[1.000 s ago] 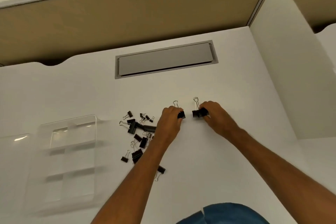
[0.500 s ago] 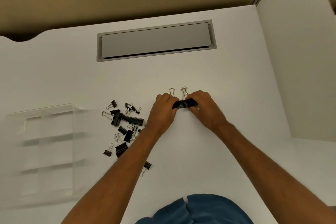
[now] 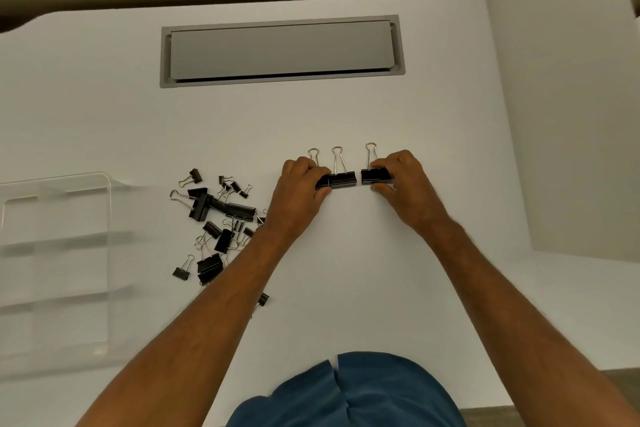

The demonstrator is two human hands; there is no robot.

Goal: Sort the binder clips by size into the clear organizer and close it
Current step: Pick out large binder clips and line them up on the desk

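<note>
Sorting barely begun, by the look of it: clear organizer [image 3: 55,253] sits open at the left edge of the white desk [image 3: 346,288], its compartments apparently bare, though the plastic is hard to read. Loose pile of binder clips [image 3: 218,218], mixed sizes, lies between organizer and left forearm; one stray clip [image 3: 262,300] peeks from under that arm. Three larger clips stand in a row at mid-desk, well apart from the organizer. Left hand [image 3: 299,191] has fingers curled round the left pair [image 3: 337,180], one clip largely hidden under the fingers; right hand [image 3: 405,184] pinches the third clip [image 3: 375,176] between thumb and fingers. Small gap between the pair and the third clip. Black bodies run left-right, end to end; wire handles point away from the person toward the grey cable hatch [image 3: 282,50]. Left to do, judged from this: everything — size groups, loading compartments, closing the lid
</note>
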